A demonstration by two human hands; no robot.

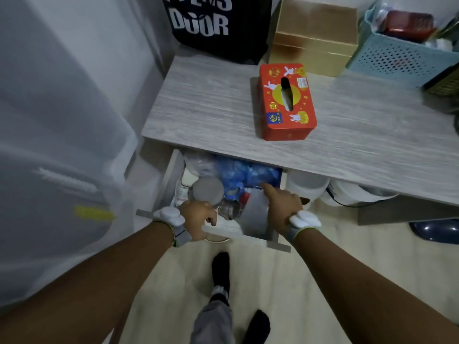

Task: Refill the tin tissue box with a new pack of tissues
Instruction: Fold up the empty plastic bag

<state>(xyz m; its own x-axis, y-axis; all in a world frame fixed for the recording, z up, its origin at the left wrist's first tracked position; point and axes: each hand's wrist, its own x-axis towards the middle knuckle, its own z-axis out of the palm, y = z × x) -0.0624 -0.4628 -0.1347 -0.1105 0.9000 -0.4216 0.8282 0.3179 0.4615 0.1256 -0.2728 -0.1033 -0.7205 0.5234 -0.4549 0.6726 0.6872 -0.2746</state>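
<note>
Up beyond both hands [283,202], tin tissue box [285,101]

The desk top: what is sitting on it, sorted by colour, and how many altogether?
Red: 1, tin tissue box
Gold: 1, cardboard box
Black: 1, bag with white lettering
Light blue: 1, perforated basket
Total: 4. A dark item at the far right edge is cut off, so it is not counted.

We are reaching both hands into the open drawer [173,167]: left hand [198,217] curling over its front edge, right hand [283,202] pointing at the blue pack [246,172]; red tin tissue box [285,100] is sitting on the desk [198,108].
</note>
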